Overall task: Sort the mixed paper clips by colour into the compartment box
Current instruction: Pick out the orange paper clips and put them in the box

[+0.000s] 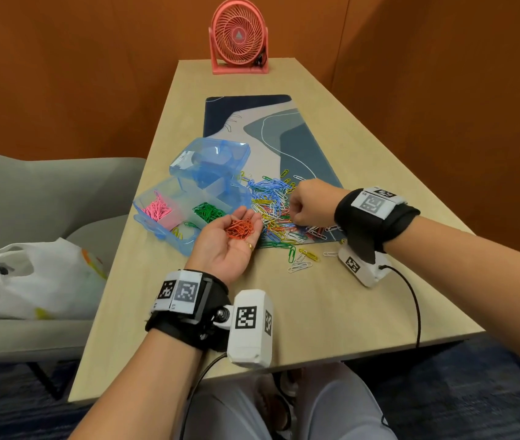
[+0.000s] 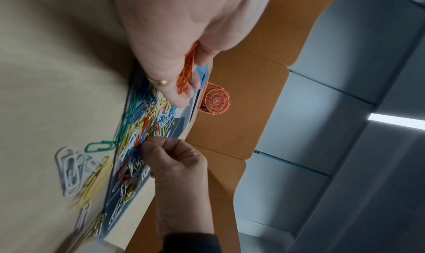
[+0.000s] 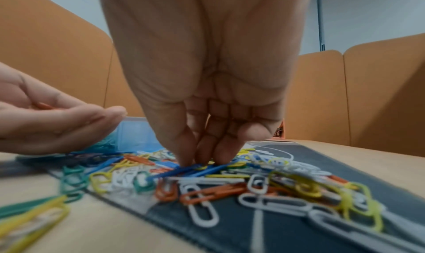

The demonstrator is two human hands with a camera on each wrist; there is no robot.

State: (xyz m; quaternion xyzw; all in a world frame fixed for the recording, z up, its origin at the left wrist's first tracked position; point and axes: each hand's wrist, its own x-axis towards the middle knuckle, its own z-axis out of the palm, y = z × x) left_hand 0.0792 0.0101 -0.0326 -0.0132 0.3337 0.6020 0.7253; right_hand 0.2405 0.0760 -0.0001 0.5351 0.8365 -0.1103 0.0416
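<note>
From the head view I cannot see the fingertips of my right hand (image 1: 307, 203): they are curled under the knuckles, over the mixed pile of clips (image 1: 276, 211). The right wrist view shows fingertips (image 3: 186, 158) on a blue clip (image 3: 181, 170), but blur prevents me from confirming whether they pinch it. The orange clips (image 2: 187, 69) in my left hand (image 1: 231, 239) are partly hidden by the palm in the left wrist view. The compartment box (image 1: 169, 228) has its near corner covered by that hand.

left hand (image 1: 231, 241) palm up (cupped) | right hand (image 1: 311, 203) fingertips pinched downward
</note>
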